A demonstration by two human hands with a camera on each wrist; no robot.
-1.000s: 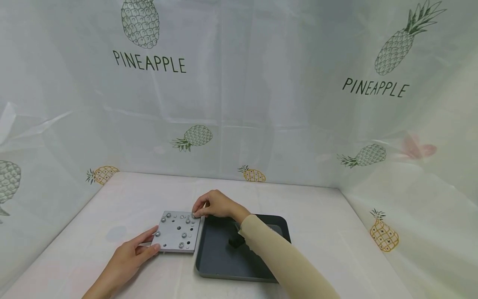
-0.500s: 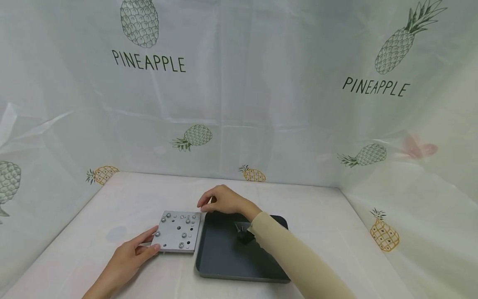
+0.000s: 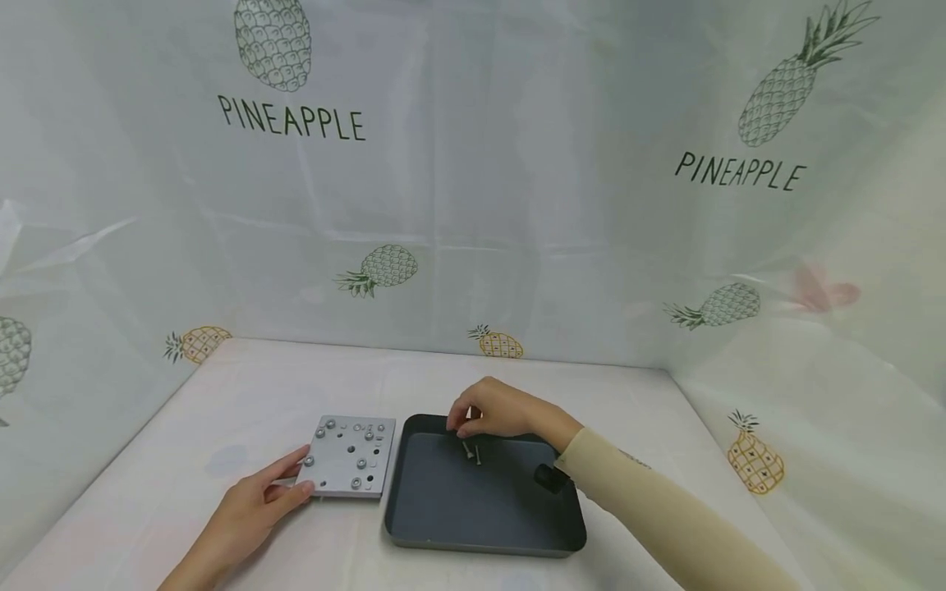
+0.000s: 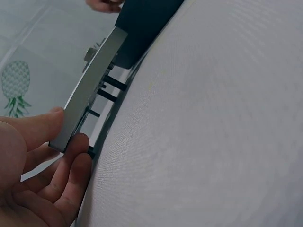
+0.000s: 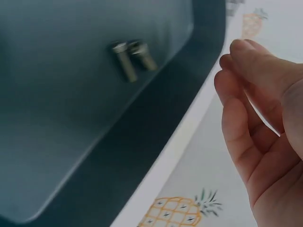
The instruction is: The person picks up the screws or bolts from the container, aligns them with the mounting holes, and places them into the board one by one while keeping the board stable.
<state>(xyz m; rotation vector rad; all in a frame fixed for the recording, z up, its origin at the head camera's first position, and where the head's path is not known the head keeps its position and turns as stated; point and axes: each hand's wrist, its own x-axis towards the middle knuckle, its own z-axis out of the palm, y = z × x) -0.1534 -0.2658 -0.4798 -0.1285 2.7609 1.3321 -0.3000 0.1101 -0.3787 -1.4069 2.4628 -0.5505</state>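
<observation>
A silver metal plate (image 3: pixel 350 465) with holes and several screws set in it stands at the left of the tray. My left hand (image 3: pixel 247 509) grips its left edge, thumb on top and fingers beneath. Screw shanks (image 4: pixel 115 83) stick out below the plate (image 4: pixel 87 92) in the left wrist view. Over the back of the dark grey tray (image 3: pixel 473 517) hovers my right hand (image 3: pixel 497 409), fingers loosely bent, with nothing visible between them. Two loose screws lie in the tray just below it; the right wrist view shows one screw (image 5: pixel 124 61) beside another screw (image 5: pixel 144 56).
The tray's raised rim (image 3: pixel 484 552) runs close along the plate's right side. White pineapple-print sheeting (image 3: pixel 473 205) hangs behind the white-covered table (image 3: pixel 650 443). A black wrist camera (image 3: pixel 550 478) sits on my right wrist, over the tray.
My right hand has left the plate's far right corner, where its fingers touched a screw, and moved right over the tray. That screw stays in the plate. The left hand keeps its grip.
</observation>
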